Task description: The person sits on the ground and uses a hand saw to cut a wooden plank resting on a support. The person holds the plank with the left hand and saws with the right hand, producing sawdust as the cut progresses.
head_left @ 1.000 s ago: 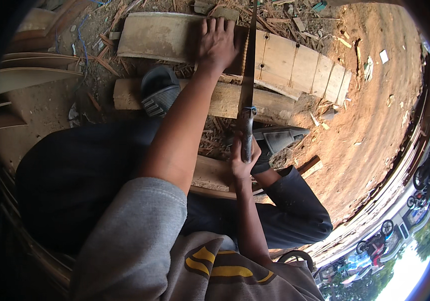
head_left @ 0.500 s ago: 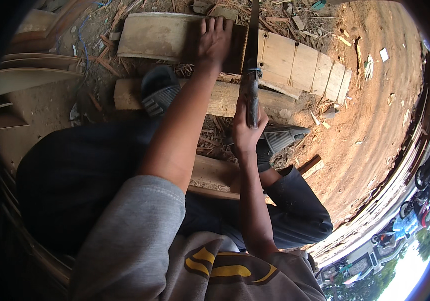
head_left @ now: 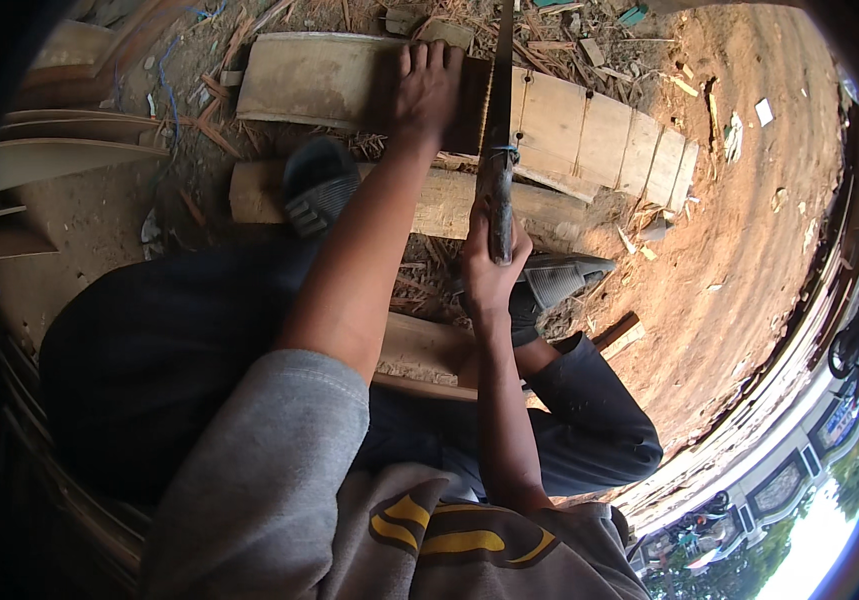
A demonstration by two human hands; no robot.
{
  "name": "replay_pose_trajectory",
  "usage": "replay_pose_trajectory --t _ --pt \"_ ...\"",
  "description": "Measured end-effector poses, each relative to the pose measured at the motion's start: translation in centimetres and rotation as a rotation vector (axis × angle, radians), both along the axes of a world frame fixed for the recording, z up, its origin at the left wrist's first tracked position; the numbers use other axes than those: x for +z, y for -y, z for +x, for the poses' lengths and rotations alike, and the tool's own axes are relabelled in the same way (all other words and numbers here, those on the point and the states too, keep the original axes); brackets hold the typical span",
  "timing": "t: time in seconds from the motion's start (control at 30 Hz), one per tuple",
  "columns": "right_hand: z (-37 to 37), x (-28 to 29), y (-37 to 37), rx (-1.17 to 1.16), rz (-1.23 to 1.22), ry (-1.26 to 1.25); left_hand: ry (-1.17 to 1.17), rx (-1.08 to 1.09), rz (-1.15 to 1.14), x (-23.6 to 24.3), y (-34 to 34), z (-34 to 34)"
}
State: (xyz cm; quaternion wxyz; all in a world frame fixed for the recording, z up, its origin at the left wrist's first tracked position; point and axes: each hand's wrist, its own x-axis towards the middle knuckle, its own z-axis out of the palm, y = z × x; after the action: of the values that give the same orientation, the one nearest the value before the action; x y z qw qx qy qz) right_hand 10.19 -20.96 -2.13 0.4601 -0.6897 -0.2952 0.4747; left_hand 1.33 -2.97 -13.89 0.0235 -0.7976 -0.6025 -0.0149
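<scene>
A pale curved plank (head_left: 299, 78) lies crosswise near the top, its right part marked with several lines and small dark spots. My left hand (head_left: 423, 95) rests on it, fingers flat and slightly apart. Just right of that hand, a long handsaw (head_left: 501, 75) crosses the plank. My right hand (head_left: 494, 262) grips the saw's dark handle. Beneath the plank is another rough board (head_left: 261, 190). A grey rubber sandal (head_left: 322, 188) lies to the left of my forearm, another (head_left: 562, 277) right of my right hand.
Curved wooden sheets (head_left: 74, 155) are piled at the left. Wood chips (head_left: 544, 35) litter the dirt at the top. Sandy ground (head_left: 749, 230) stretches to the right, with motorbikes (head_left: 854, 355) beyond. My bent legs in dark trousers lie below.
From a second ago, the saw and my right hand moved forward, toward the top, then drew very slightly back in the last half second. My left hand stays on the plank.
</scene>
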Motion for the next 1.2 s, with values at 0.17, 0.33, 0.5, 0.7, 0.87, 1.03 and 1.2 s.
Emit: replay_pose_trajectory --t 0.17,0.33,0.5,0.7,0.87,1.03,1.2 --pt "0.5 -0.7 7.0 0.08 0.093 0.153 0.164 0.021 -0.215 5.2 0.7 1.0" --pt "-0.1 -0.8 0.8 0.043 0.038 0.105 0.139 0.014 0.028 0.7 0.4 0.4" --pt "-0.9 -0.5 5.4 0.1 0.05 0.224 0.179 0.015 -0.024 2.1 0.5 0.5" --pt "-1.4 -0.4 1.9 0.119 0.037 0.243 -0.054 0.027 -0.027 -1.2 -0.3 -0.2" --pt "-1.4 -1.0 2.4 0.089 0.046 0.212 0.007 -0.01 0.008 -0.3 0.1 0.2" --pt "-1.8 0.3 6.9 0.104 0.048 0.266 0.061 0.028 -0.002 1.3 0.4 0.6" --pt "-1.5 -0.2 0.6 0.184 0.029 0.352 -0.062 0.012 -0.042 0.2 0.3 0.6"
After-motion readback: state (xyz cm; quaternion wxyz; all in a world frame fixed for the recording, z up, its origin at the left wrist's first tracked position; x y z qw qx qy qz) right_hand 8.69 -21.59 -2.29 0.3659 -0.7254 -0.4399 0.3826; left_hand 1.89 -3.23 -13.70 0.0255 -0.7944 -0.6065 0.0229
